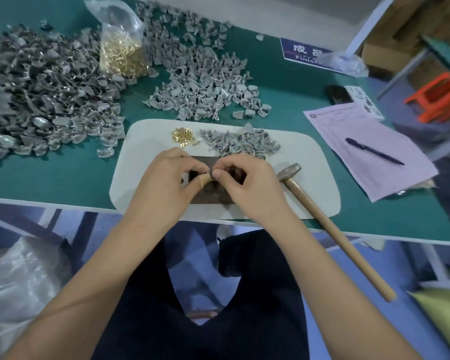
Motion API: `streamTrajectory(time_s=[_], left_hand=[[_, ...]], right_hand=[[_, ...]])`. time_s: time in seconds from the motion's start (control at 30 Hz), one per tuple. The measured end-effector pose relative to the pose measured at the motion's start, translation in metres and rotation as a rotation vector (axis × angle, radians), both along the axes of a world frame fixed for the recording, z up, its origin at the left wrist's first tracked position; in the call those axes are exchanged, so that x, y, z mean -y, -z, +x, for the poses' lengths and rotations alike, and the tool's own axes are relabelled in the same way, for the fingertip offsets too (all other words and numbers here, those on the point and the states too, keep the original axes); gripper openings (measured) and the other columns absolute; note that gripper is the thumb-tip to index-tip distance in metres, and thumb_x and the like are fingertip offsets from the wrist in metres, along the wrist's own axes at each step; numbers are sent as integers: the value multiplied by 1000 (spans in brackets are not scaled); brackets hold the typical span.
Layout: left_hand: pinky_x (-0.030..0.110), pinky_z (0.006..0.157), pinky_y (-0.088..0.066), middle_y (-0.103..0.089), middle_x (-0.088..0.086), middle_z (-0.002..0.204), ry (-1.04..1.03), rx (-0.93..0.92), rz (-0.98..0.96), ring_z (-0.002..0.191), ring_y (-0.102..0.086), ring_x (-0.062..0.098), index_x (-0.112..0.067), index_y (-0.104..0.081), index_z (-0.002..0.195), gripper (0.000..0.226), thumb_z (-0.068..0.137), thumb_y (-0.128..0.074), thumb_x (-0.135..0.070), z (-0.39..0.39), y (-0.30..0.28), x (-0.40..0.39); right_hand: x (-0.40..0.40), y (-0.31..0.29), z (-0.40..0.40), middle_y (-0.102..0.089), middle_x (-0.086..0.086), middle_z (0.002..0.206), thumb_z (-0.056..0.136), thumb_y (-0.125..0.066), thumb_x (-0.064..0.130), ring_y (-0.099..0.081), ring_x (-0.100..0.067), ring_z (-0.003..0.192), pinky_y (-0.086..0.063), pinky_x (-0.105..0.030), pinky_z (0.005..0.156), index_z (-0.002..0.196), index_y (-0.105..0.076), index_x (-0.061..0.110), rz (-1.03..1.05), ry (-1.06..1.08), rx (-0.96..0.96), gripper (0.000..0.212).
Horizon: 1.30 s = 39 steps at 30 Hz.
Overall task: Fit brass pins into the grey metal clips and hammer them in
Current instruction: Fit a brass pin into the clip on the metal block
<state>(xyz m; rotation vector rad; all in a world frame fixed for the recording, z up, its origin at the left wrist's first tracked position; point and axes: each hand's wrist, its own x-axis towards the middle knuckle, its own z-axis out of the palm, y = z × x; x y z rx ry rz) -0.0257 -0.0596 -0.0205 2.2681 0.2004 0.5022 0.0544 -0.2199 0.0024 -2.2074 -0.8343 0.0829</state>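
Observation:
My left hand (164, 178) and my right hand (247, 183) meet over a dark metal block (208, 193) on a white mat (304, 162). Both pinch a small grey clip (211, 174) between thumb and fingertips; my left thumb wears a tan bandage. Whether a pin is in the clip is hidden by the fingers. A small heap of brass pins (183, 136) and a heap of grey clips (240, 144) lie on the mat just beyond my hands. The hammer (330, 224) lies at the right of my right hand, its wooden handle overhanging the table edge.
Large piles of grey clips (44, 92) cover the green table at left and centre (203, 74). A plastic bag of brass pins (122, 50) stands between them. A pink sheet (369, 144) with a blue pen (374, 151) lies at right. An orange stool (437, 100) stands beyond the table.

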Motion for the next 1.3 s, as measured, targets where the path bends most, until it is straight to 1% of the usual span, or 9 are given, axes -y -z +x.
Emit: streamTrajectory(time_s=[0.2, 0.33, 0.5, 0.6, 0.73, 0.83, 0.93, 1.1, 1.3], left_hand=[[41, 83, -52, -63, -4, 90, -33, 4, 34, 95, -58, 21, -21, -79, 97, 11, 87, -77, -21, -2, -1, 4], [40, 84, -51, -63, -7, 89, -62, -30, 57, 95, -57, 19, -21, -80, 98, 12, 86, -78, -20, -1, -3, 5], [41, 77, -52, -67, -7, 88, -70, -73, 97, 89, -58, 20, -26, -80, 94, 10, 87, -76, -21, -3, -8, 6], [34, 66, -49, -66, -18, 91, -169, -105, 161, 92, -59, 14, -38, -78, 93, 7, 87, -74, -35, -7, -10, 9], [20, 56, -31, -60, -26, 87, -253, -129, 219, 85, -51, -1, -44, -76, 92, 6, 87, -73, -45, -8, -10, 12], [19, 55, -28, -61, -26, 86, -257, -136, 225, 83, -48, -3, -46, -75, 91, 7, 85, -73, -48, -7, -8, 10], [24, 57, -33, -63, -26, 87, -251, -112, 181, 84, -52, 1, -47, -74, 89, 7, 84, -72, -51, -8, -5, 12], [30, 64, -43, -65, -24, 87, -203, -89, 159, 89, -57, 6, -44, -75, 88, 7, 83, -72, -45, -6, -2, 8], [26, 56, -41, -64, -25, 84, -184, -78, 182, 82, -53, 6, -48, -74, 87, 11, 83, -65, -50, -7, -6, 8]], right_hand=[[-5, -12, 1, -56, 11, 83, 94, -66, 22, -56, -15, 89, -49, -37, 78, 89, -72, 25, -247, -83, 164, 9], [-9, -31, 8, -67, 9, 99, 97, -60, 32, -61, -20, 103, -49, -34, 78, 97, -74, 31, -458, -145, 285, 13], [-24, -46, 7, -67, -3, 97, 96, -61, 23, -65, -30, 97, -38, -33, 67, 98, -72, 24, -642, -216, 434, 11], [-22, -46, 6, -65, -3, 97, 94, -61, 16, -64, -29, 97, -39, -32, 67, 100, -72, 21, -640, -231, 457, 14], [-11, -29, 2, -61, 1, 102, 99, -56, 20, -54, -23, 110, -42, -32, 72, 105, -72, 22, -489, -229, 388, 17], [-4, -21, 11, -66, 0, 88, 96, -63, 22, -58, -23, 95, -48, -37, 79, 96, -78, 24, -320, -208, 216, 16], [0, -20, 13, -67, 0, 74, 91, -69, 17, -58, -21, 78, -42, -34, 73, 87, -80, 24, -205, -181, 112, 14], [-9, -31, 10, -68, 1, 86, 95, -62, 29, -59, -24, 92, -48, -34, 73, 95, -77, 31, -398, -180, 199, 16], [-26, -47, -1, -49, 0, 82, 94, -62, 24, -63, -28, 98, -33, -31, 68, 103, -72, 26, -618, -121, 344, 14]])
